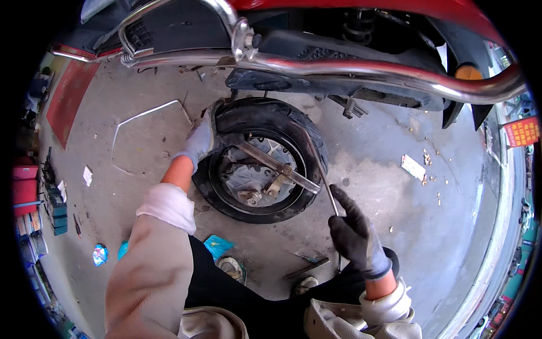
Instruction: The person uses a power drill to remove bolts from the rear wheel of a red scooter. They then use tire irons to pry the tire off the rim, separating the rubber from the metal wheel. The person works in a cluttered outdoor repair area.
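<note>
A black scooter tyre (270,121) on its wheel sits below the scooter's chrome rail (361,69). My left hand (199,141), in a grey glove, grips the tyre's left edge. My right hand (354,231), in a black glove, holds a long thin metal lever (320,169) whose far end is hooked over the tyre's right bead. A flat metal bar (274,165) lies across the wheel hub (251,181).
Concrete floor with debris. A bent metal rod (141,116) lies left of the wheel. Tools (307,265) rest on the floor by my shoes. Blue wrappers (217,246) lie near my knee. Red boxes and shelves (25,189) stand at far left.
</note>
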Action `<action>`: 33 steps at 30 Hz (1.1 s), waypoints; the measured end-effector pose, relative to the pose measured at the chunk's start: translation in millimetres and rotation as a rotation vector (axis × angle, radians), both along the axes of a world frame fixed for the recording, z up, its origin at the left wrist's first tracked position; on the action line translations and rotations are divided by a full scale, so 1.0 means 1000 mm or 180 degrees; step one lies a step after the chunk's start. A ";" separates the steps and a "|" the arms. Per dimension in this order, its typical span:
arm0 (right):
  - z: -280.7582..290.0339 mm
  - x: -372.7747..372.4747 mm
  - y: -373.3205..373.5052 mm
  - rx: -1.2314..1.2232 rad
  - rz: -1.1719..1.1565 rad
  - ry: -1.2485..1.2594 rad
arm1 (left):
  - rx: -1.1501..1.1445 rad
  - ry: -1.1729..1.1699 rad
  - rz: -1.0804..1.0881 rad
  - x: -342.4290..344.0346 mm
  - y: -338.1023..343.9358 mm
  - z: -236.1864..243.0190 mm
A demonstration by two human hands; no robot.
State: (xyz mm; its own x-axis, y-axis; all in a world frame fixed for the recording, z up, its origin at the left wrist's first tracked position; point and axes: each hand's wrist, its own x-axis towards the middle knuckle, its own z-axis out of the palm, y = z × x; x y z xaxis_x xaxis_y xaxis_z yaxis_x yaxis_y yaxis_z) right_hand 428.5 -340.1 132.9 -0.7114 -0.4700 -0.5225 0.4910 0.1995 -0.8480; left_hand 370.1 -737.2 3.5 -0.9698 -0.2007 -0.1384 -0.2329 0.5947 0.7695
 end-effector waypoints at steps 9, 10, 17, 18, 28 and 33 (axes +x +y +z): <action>-0.019 -0.099 0.032 0.0567 0.1627 0.0629 | -0.0997 -0.0810 -0.0374 -0.018 0.017 0.034; -0.011 -0.114 0.033 0.0695 0.1373 -0.0219 | -0.1076 -0.0716 -0.0362 -0.018 0.018 0.032; -0.077 -0.009 -0.029 0.1358 0.0510 0.1864 | -0.1476 -0.0287 -0.0272 -0.006 0.051 0.047; -0.090 -0.001 -0.036 0.1085 0.0387 0.2123 | -0.1638 -0.0210 -0.0306 -0.006 0.041 0.033; -0.103 0.039 -0.101 0.0803 -0.0898 0.2229 | -0.0712 -0.0164 -0.0247 -0.026 0.041 0.026; -0.091 0.034 -0.093 0.0023 -0.1196 0.0562 | -0.3252 -0.0025 -0.1384 -0.059 0.107 0.029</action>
